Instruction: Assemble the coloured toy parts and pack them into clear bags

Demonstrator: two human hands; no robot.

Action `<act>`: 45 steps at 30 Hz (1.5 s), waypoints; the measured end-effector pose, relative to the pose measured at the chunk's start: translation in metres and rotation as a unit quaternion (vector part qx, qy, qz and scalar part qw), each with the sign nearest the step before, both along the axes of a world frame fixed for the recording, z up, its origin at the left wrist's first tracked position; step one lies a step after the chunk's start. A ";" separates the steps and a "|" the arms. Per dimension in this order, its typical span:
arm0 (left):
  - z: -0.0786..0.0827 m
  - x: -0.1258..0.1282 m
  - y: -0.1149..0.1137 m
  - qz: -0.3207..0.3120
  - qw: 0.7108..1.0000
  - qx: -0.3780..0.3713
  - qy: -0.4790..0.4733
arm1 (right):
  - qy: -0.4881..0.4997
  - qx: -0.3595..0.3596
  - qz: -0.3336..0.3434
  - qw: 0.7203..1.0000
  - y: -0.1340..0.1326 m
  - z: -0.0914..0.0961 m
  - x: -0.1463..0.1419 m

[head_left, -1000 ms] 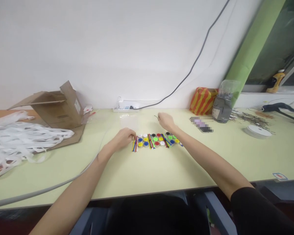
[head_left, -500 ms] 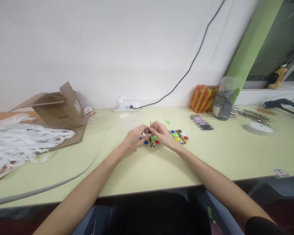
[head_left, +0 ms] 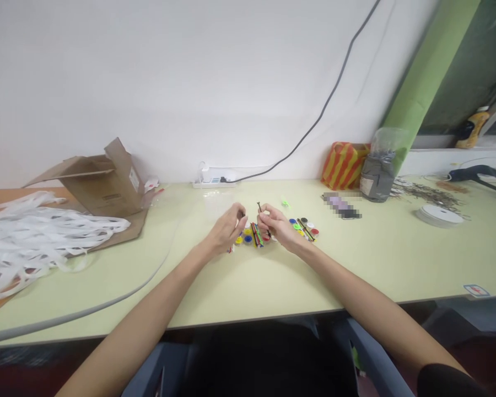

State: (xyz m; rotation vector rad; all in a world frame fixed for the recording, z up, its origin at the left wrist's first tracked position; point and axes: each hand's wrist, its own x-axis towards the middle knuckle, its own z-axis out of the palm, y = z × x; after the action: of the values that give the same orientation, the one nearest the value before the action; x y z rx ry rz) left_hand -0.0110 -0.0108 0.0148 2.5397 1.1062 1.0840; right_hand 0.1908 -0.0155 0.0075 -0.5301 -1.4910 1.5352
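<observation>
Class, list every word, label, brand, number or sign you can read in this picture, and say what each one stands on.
No text is readable.
Cardboard box: dark print on its side, too blurred.
White label on that box: too small.
Pale label on the grey package: too blurred.
Red-and-blue sticker, front right: too small.
Yellow bottle: any lettering is too small.

a workshop, it seems: worktable (head_left: 215, 292), heaped white strips (head_left: 89, 223) (loosely tangled), open carton (head_left: 105, 194).
</observation>
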 end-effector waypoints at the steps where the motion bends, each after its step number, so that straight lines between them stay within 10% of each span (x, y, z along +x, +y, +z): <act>1: 0.002 -0.005 0.004 0.008 0.999 0.030 -0.006 | -0.007 0.006 -0.032 0.999 0.002 -0.001 0.000; 12: 0.017 -0.039 0.017 -0.017 0.992 -0.081 -0.091 | -0.075 0.072 -0.161 0.982 0.015 -0.013 0.000; 21: -0.001 -0.084 0.000 -0.008 0.992 -0.079 0.103 | -0.093 0.116 -0.158 0.976 -0.005 -0.001 -0.005; 45: -0.006 -0.104 0.021 -0.010 0.966 -0.233 0.113 | -0.118 0.174 -0.237 0.948 -0.017 0.017 0.007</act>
State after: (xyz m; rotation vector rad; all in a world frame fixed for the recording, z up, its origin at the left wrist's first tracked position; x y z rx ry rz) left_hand -0.1151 0.0106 0.0087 2.3172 1.2127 0.4581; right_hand 0.1979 -0.0326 0.0246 -0.8101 -1.6221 0.8351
